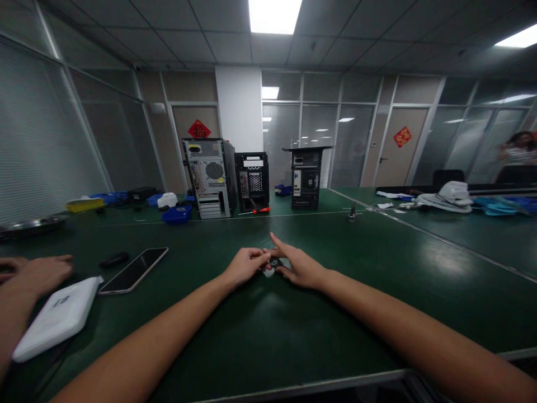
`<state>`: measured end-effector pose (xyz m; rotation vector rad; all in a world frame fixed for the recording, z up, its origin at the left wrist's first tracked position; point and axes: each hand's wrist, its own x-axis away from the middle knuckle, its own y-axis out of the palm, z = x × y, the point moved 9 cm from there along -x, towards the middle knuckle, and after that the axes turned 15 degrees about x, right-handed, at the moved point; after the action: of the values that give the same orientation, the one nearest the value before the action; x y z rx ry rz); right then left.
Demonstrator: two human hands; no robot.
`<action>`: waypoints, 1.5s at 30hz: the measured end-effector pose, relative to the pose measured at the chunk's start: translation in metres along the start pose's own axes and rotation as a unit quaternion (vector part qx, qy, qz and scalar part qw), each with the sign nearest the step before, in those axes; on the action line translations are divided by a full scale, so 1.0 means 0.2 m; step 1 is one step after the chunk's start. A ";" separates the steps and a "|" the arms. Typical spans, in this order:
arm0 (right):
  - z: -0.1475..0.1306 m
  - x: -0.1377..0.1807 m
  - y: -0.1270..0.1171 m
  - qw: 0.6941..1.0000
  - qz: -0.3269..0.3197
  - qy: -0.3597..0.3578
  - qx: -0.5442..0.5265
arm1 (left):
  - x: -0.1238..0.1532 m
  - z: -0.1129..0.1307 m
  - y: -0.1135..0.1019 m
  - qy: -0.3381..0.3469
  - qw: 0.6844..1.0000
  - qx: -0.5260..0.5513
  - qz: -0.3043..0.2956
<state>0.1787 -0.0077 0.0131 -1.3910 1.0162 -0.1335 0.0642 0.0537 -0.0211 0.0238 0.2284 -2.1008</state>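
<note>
The left hand's (pixel 246 267) grip pinches a small dark part (pixel 273 262) at mid-bench (pixel 377 268), and the right hand (pixel 302 268) grasps its other side, forefinger out. Resting both wrists down should steady it.

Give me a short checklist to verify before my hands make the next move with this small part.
1. Left hand pinches the small part: ok.
2. Right hand grip on it: cannot tell, it is hidden.
3. Table bare around both hands: ok.
4. Phone and white box apart from the hands: ok.
5. Another person's hand apart, far left: ok.
6. Screwdriver near: not ok, far back by the computer cases.
</note>
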 end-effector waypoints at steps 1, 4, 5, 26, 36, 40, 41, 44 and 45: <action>0.00 0.00 0.00 1.000 0.001 -0.001 -0.005 | 0.00 0.01 0.00 0.002 1.000 0.000 -0.002; 0.02 0.00 0.00 1.000 0.006 0.021 -0.008 | 0.00 0.01 -0.01 0.005 1.000 -0.005 -0.006; 0.04 0.00 0.00 0.999 0.005 0.037 0.001 | -0.01 0.00 -0.01 0.005 1.000 -0.009 -0.008; 0.06 -0.01 0.02 0.975 -0.027 -0.004 0.219 | 0.03 0.12 -0.04 0.061 0.987 -0.150 0.021; 0.04 0.00 -0.11 0.984 -0.001 0.061 0.168 | 0.01 0.08 -0.02 0.075 0.993 -0.088 0.002; -0.07 -0.02 -0.07 0.987 -0.016 0.003 0.163 | 0.03 0.08 0.04 0.060 0.993 -0.096 -0.022; -0.08 -0.03 -0.07 0.986 -0.017 -0.001 0.166 | 0.03 0.09 0.04 0.061 0.993 -0.103 -0.022; -0.06 -0.03 -0.06 0.984 -0.011 -0.003 0.175 | 0.03 0.10 0.04 0.068 0.990 -0.119 -0.021; -0.03 -0.04 -0.07 0.985 -0.003 0.002 0.175 | 0.03 0.10 0.03 0.069 0.990 -0.123 -0.017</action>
<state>0.1770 -0.0116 0.0303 -1.0735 0.9411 -0.3040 0.0680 0.0415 -0.0030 0.0189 0.5740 -2.0926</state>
